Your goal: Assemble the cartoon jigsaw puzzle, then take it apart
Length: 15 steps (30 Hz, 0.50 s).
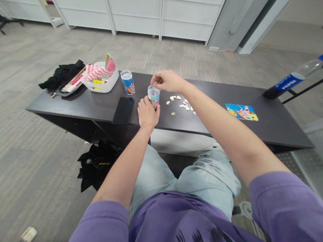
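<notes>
My left hand [146,112] is wrapped round the near left side of a small printed can [154,97] that stands on the dark table. Over the can's open top is my right hand [169,82], its fingers pinched together at the rim; whatever is between the fingertips is too small to make out. Loose jigsaw pieces [186,104] lie scattered to the right of the can, partly behind my right forearm. A second printed can [128,82], blue with a cartoon picture, stands upright behind and to the left.
A black phone [123,110] lies left of my left hand. Farther left are a white basket [104,85] of odds and ends, a dark tray and black cloth [63,74]. To the right are a cartoon picture card [242,111] and a tilted cola bottle [292,80].
</notes>
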Tool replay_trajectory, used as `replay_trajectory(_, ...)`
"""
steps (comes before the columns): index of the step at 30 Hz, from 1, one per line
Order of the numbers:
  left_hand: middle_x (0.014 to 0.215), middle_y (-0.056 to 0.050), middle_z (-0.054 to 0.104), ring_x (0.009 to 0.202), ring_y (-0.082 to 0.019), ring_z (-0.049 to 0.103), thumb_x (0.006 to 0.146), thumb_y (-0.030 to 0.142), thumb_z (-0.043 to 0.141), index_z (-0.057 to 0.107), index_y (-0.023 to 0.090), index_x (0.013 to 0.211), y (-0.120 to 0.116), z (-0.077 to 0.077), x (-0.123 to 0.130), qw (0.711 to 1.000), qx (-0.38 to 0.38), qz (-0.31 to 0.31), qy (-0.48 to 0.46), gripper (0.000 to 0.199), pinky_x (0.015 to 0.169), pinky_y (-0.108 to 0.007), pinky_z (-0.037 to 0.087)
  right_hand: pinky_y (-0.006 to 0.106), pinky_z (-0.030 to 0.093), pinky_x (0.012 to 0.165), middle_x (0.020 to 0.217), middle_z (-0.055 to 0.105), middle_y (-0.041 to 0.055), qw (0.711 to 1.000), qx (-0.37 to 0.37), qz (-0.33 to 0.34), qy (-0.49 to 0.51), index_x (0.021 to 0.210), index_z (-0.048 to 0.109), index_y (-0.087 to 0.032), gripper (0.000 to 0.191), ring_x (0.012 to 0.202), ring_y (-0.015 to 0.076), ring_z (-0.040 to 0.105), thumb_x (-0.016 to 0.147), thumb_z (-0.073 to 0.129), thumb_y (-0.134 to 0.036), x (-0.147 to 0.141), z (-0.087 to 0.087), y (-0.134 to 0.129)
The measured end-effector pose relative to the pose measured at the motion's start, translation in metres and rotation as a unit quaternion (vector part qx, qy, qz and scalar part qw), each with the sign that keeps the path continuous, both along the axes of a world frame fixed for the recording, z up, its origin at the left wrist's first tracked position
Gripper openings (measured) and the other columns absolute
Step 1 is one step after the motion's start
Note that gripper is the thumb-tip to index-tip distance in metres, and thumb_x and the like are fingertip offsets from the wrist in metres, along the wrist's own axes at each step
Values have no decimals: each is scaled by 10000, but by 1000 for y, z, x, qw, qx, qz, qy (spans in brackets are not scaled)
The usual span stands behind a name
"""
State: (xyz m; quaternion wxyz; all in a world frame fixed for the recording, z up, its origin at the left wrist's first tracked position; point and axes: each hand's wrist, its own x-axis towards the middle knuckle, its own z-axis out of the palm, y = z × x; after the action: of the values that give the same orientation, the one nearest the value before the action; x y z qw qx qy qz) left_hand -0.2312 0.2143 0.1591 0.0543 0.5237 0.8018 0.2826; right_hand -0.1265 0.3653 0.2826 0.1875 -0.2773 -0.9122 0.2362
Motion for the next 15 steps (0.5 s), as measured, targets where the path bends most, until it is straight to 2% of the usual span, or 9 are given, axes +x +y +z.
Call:
replay_trajectory(4, 1789, -324, 670, 1695, -481, 653, 1193, 427, 662, 522, 88, 1821, -1, 2, 0, 1000, -9, 1, 3, 727, 1467, -602, 546, 379, 634, 1010, 1211, 960, 73, 1000, -5, 6, 17, 1257, 938, -189, 389, 996, 229, 814, 940, 779, -29, 1, -1, 5)
replay_trajectory(9, 1794, -335, 660, 1697, -479, 649, 1199, 424, 674, 513, 56, 1833, -1, 5, 0, 1000, -21, 0, 7, 750, 1463, -578, 546, 387, 679, 1023, 1295, 965, 91, 999, -9, -37, 31, 1419, 916, -195, 405, 1033, 239, 868, 1065, 755, -82, 13, -5, 20)
replay_trajectory(12, 1788, -341, 660, 1699, -478, 653, 1200, 412, 670, 517, 55, 1831, -1, 7, 0, 1000, -23, 1, 9, 741, 1453, -569, 553, 446, 705, 1122, 1298, 957, 104, 996, -5, -90, 1, 1442, 907, -187, 342, 1128, 276, 899, 1143, 762, -103, 33, -17, 33)
replay_trajectory(15, 1777, -355, 662, 1686, -486, 658, 1202, 406, 660, 519, 31, 1823, -2, 8, 0, 1000, -22, -1, 9, 739, 1448, -582, 555, 557, 693, 1269, 1341, 932, 120, 986, -3, -147, -75, 1352, 902, -160, 187, 1295, 321, 890, 1166, 887, -160, 58, -41, 42)
